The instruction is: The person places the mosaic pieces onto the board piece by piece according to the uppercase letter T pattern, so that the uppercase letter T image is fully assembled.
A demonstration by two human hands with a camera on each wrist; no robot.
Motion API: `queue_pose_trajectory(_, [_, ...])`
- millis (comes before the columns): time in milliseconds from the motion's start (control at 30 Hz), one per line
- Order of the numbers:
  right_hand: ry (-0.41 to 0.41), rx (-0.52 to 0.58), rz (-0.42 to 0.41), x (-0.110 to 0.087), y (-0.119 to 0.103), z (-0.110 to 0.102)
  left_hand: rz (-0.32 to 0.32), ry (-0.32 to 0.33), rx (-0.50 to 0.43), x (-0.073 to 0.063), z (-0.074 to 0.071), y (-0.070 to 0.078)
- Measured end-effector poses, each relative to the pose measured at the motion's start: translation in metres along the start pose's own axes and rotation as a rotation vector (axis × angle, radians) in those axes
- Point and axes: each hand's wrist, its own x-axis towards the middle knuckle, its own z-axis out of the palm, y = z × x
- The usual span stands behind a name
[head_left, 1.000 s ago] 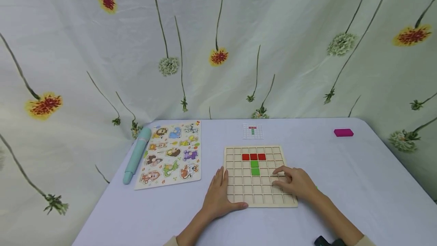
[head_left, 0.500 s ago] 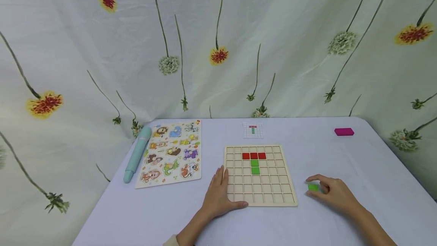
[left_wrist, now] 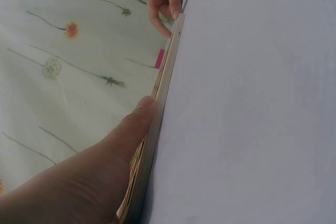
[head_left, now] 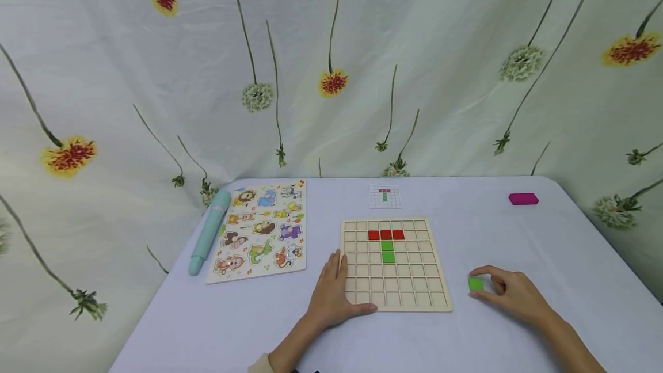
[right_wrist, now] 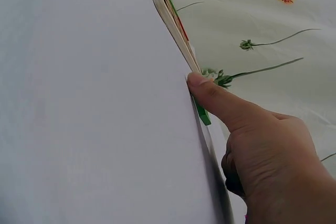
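Note:
A wooden grid board (head_left: pixel 370 300) lies flat in the middle of the table. Three red tiles (head_left: pixel 385 235) fill a row near its top, and two green tiles (head_left: pixel 387 251) sit below the middle one. Along the board's left side rests my left hand (head_left: pixel 330 292), fingers extended, its thumb at the front edge. Right of the board, my right hand (head_left: pixel 515 295) pinches a loose green square tile (head_left: pixel 475 284) between thumb and index finger. From the right wrist, the thumb (right_wrist: pixel 210 94) partly covers that green tile (right_wrist: pixel 202 113), which is low over the white cloth.
Behind the board lies a small card (head_left: pixel 385 203) printed with a red and green T pattern. An animal puzzle board (head_left: pixel 259 235) and a teal cylinder (head_left: pixel 209 232) occupy the left. A magenta block (head_left: pixel 523 199) is at the back right, before a flowered curtain (head_left: pixel 445 73).
My right hand has moved right, off the board, to the green tile on the table, and its fingertips have closed in on the tile. My left hand has stayed put.

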Motion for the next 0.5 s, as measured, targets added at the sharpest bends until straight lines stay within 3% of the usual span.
queue_pose_trajectory(500, [0.008,0.025,0.006,0.0003,0.0018,-0.0001,0.005,-0.006,0.000,0.0009,0.0005,0.0001])
